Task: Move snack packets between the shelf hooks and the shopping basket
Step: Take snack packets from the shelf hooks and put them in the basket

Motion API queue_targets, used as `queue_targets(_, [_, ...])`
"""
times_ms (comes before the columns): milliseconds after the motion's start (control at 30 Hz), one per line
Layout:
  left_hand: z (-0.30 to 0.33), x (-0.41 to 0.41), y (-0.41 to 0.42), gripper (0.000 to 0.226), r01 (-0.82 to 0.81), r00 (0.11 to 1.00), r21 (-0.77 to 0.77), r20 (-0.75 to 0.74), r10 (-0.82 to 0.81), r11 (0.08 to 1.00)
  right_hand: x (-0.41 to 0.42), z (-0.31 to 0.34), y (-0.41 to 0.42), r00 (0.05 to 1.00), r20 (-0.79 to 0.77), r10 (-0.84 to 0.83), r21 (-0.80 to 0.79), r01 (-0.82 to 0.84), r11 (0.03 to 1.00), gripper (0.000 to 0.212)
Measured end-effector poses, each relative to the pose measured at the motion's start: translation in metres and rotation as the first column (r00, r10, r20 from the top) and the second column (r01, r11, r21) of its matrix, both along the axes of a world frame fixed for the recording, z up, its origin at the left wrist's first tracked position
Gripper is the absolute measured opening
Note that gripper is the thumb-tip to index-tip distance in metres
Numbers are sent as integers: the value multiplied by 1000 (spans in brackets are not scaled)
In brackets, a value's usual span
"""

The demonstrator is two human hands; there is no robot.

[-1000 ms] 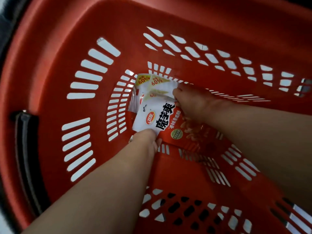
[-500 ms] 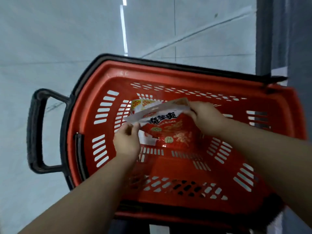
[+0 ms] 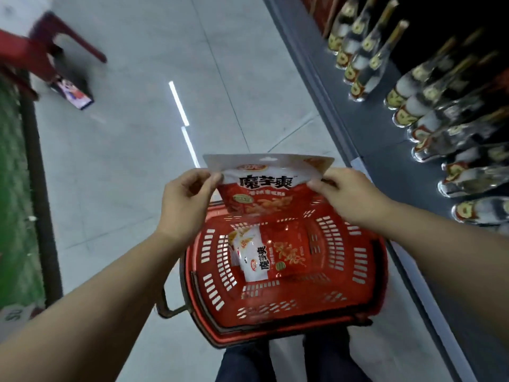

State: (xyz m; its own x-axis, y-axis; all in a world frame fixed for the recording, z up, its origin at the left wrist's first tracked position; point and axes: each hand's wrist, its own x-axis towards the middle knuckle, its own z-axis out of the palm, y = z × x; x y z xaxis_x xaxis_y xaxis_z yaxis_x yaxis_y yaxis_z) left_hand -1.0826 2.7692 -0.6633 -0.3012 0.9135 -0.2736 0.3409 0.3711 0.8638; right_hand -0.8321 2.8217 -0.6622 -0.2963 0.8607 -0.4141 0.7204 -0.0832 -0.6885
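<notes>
Two bare hands hold one snack packet up at the centre of the frame, above a red shopping basket. At the far left edge runs a strip of green matting [image 3: 13, 188], and in the upper left corner sits a blurred red stool [image 3: 33, 48] on the pale tiled floor [image 3: 132, 161]. Moving right, the left hand [image 3: 184, 205] pinches the upper left corner of the held packet [image 3: 267, 186] between thumb and curled fingers. This packet is white across the top with black lettering and red below, facing the camera, its hang tab uppermost. The right hand [image 3: 349, 194] pinches the packet's upper right corner in the same kind of grip. Beneath the hands, in the lower centre, the basket [image 3: 358, 271] stands on the floor with a dark handle sticking out at its left side. Inside it lies a second packet [image 3: 272, 257] of the same kind, flat on the bottom, turned sideways. Below the basket, at the bottom edge, the person's dark trouser legs [image 3: 289, 362] show. Along the right side of the frame, rows of blurred glass bottles [image 3: 418, 106] stand on a low dark shelf [image 3: 385, 139].
</notes>
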Motion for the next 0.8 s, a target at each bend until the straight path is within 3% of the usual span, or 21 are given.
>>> queue_targets(167, [142,18,33,9,160,987,219,-56,-151,962,28,134,1,984,-71,-166,86,172,981,26])
queue_targets(367, [326,46,61,11,333,942,401,-109,-316,854,60,324,-10,970,-34,-241,374,236,897,33])
queue_targets(600, [524,89,70,14,402,903,596,-134,-408,695,99,523,-39,928,-65,-367,608,328,723,34])
queue_targets(800, [665,155,58,10,464,837,710,-154,-525,530,142,653,-84,833,-221,-507,706,495,506,35])
